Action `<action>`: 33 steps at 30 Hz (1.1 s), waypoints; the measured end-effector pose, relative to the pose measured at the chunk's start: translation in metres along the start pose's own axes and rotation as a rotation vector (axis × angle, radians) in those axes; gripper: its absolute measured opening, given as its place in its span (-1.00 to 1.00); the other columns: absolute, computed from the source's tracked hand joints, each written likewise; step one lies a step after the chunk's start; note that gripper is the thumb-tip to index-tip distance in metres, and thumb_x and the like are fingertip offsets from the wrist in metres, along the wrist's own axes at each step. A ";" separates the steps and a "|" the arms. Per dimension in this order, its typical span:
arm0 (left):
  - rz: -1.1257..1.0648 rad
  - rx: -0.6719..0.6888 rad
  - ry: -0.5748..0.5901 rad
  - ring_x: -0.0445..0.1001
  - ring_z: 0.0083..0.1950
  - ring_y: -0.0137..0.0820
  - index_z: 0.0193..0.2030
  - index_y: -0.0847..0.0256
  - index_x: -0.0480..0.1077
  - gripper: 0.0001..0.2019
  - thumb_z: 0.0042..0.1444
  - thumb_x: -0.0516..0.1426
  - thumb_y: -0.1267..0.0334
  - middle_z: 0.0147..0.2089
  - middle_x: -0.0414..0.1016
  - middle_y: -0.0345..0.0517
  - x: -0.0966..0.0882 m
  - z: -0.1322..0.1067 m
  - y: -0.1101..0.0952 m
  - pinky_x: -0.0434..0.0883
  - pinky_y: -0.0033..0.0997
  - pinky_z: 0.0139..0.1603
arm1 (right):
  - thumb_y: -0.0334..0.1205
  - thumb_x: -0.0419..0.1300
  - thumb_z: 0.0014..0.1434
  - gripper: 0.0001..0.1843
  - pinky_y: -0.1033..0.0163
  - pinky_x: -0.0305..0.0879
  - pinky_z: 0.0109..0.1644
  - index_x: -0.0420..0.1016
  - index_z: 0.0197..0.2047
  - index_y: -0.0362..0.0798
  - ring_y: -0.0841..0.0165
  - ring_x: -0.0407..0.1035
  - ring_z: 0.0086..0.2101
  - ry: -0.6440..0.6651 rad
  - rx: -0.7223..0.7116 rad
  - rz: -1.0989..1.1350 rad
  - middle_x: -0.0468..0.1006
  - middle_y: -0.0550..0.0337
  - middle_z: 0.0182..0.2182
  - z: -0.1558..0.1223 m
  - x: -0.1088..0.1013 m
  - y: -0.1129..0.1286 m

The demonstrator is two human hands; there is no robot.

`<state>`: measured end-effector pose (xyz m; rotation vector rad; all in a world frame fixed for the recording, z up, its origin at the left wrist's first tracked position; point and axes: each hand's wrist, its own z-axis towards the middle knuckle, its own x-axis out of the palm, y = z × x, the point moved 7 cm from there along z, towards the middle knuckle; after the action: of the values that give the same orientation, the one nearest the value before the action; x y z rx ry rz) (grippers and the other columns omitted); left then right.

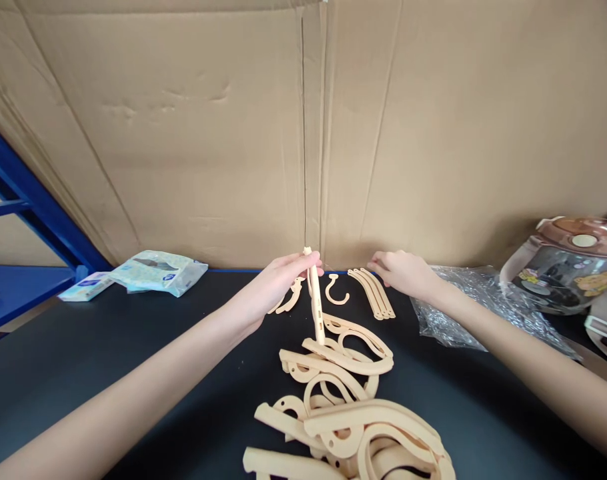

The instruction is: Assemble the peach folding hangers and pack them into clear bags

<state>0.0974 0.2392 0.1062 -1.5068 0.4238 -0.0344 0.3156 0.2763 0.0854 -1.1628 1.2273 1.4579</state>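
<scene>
My left hand [294,265] is closed around a beige plastic folding-hanger arm [317,303], which stands nearly upright with small slots along its lower side. Its lower end is just above a heap of hanger parts. My right hand [401,270] hovers by the upper end of a row of slim curved strips [373,293], with its fingers loosely bent and nothing visible in them. Between both hands lies a beige hanger hook [336,291]. A few small curved pieces [291,297] lie partly hidden behind my left hand.
Beige hanger arms [378,417] are heaped on the black table [198,380] toward me. Crumpled clear plastic [451,317] and a clear bottle with a brown lid [573,273] stand right. Tissue packs [156,272] lie left, near a blue frame [38,200]. Cardboard [208,133] walls the back.
</scene>
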 end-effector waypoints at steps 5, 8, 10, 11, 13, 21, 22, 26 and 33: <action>-0.036 0.076 -0.010 0.39 -0.27 -0.34 -0.39 0.21 0.31 -0.63 0.18 0.06 -0.08 -0.39 0.36 -0.21 0.015 0.000 -0.002 0.34 -0.34 -0.18 | 0.21 -0.25 0.35 -0.36 0.30 0.15 -0.40 0.51 -0.24 -0.03 0.41 0.36 -0.52 0.037 -0.223 0.363 0.54 0.22 -0.48 -0.035 -0.011 0.061; -0.039 0.139 0.016 0.34 -0.36 -0.43 -0.38 0.20 0.23 -0.67 0.20 0.07 -0.04 -0.42 0.27 -0.27 0.031 -0.003 -0.003 0.34 -0.45 -0.33 | 0.22 -0.01 0.26 -0.46 0.32 0.10 -0.41 0.48 -0.38 -0.07 0.45 0.27 -0.52 0.025 -0.396 0.560 0.48 0.26 -0.52 -0.059 -0.015 0.093; -0.031 0.194 0.013 0.32 -0.37 -0.46 -0.33 0.18 0.22 -0.69 0.23 0.05 -0.03 -0.39 0.25 -0.27 0.034 -0.005 -0.005 0.33 -0.49 -0.38 | 0.16 0.02 0.28 -0.51 0.33 0.10 -0.40 0.46 -0.39 -0.08 0.46 0.24 -0.50 -0.001 -0.424 0.644 0.45 0.27 -0.51 -0.064 -0.018 0.095; -0.023 0.221 0.000 0.29 -0.38 -0.48 -0.31 0.17 0.22 -0.70 0.26 0.01 -0.03 -0.38 0.23 -0.28 0.031 -0.006 -0.007 0.32 -0.51 -0.41 | 0.14 0.01 0.29 -0.53 0.33 0.10 -0.41 0.45 -0.38 -0.08 0.47 0.22 -0.51 -0.005 -0.411 0.688 0.42 0.28 -0.52 -0.062 -0.021 0.091; 0.001 0.262 -0.037 0.21 -0.42 -0.51 -0.30 0.17 0.22 -0.72 0.31 -0.04 0.02 -0.39 0.17 -0.30 0.022 -0.006 -0.012 0.27 -0.56 -0.47 | 0.14 -0.02 0.30 -0.53 0.33 0.05 -0.46 0.44 -0.36 -0.06 0.48 0.15 -0.54 -0.004 -0.358 0.728 0.32 0.33 -0.57 -0.053 -0.027 0.077; 0.029 0.170 0.013 0.07 -0.62 -0.59 -0.29 0.25 0.41 -0.80 0.29 0.03 0.25 -0.55 0.12 -0.34 0.012 -0.004 -0.022 0.05 -0.62 -0.70 | -0.11 -0.04 0.37 -0.71 0.32 0.14 -0.40 0.44 -0.06 -0.03 0.42 0.34 -0.43 -0.262 -0.443 0.282 0.51 0.24 -0.36 -0.049 -0.064 0.059; 0.006 0.144 0.043 0.09 -0.63 -0.58 -0.28 0.25 0.42 -0.80 0.28 0.02 0.25 -0.54 0.14 -0.33 0.017 -0.005 -0.022 0.09 -0.62 -0.71 | -0.17 -0.04 0.38 -0.73 0.32 0.12 -0.42 0.40 0.02 -0.01 0.41 0.37 -0.42 -0.343 -0.466 0.154 0.55 0.21 -0.30 -0.053 -0.066 0.062; -0.087 0.049 0.155 0.16 -0.61 -0.57 -0.25 0.26 0.37 -0.78 0.31 -0.02 0.21 -0.50 0.23 -0.28 0.033 -0.010 -0.020 0.21 -0.61 -0.73 | -0.52 -0.05 0.29 -0.68 0.26 -0.03 -0.52 0.43 -0.03 -0.09 0.40 0.37 -0.45 -0.645 -0.596 -0.474 0.55 0.18 -0.35 -0.071 -0.061 0.080; -0.144 -0.033 0.230 0.04 -0.64 -0.61 -0.30 0.24 0.27 -0.78 0.35 -0.06 0.25 -0.56 0.04 -0.38 0.044 -0.002 -0.016 0.21 -0.64 -0.71 | -0.60 -0.17 0.28 -0.61 0.26 0.13 -0.40 0.35 0.03 -0.23 0.32 0.45 -0.28 -0.458 -0.560 -0.522 0.54 0.02 -0.24 -0.047 -0.033 0.076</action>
<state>0.1419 0.2240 0.1106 -1.5703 0.5003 -0.3176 0.2527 0.2186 0.1275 -1.2811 0.1698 1.5678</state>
